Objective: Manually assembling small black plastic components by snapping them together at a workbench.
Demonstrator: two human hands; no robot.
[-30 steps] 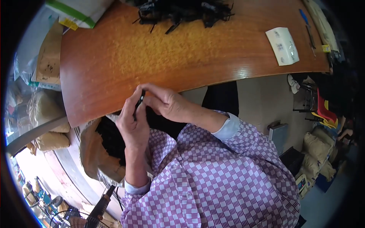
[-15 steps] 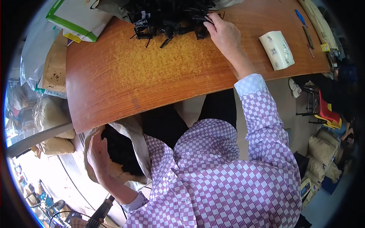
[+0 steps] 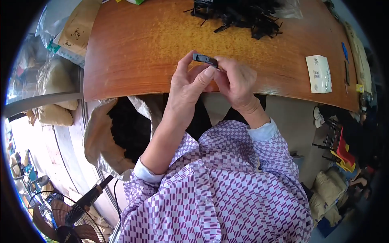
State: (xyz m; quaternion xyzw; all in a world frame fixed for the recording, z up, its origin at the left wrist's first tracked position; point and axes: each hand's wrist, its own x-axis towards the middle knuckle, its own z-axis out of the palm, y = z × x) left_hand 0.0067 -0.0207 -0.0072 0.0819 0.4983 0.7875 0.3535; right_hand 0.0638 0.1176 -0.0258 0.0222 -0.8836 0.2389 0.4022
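My left hand [image 3: 187, 90] and my right hand [image 3: 237, 83] meet above the near edge of the wooden table [image 3: 133, 52]. Between their fingertips they hold one small black plastic part [image 3: 204, 59], pinched from both sides. A heap of similar black parts [image 3: 239, 16] lies at the far side of the table, well beyond both hands. Both sleeves are purple-and-white checked.
An open beige sack [image 3: 101, 137] with dark contents stands by my left knee. A white box [image 3: 318, 74] and blue pens [image 3: 344, 52] lie at the table's right. Filled bags [image 3: 54, 81] sit left of the table; a fan [image 3: 60, 218] stands at lower left.
My right hand has come back from the black heap and my left hand has risen from the sack. Both now meet at the table's edge, gripping one black part.
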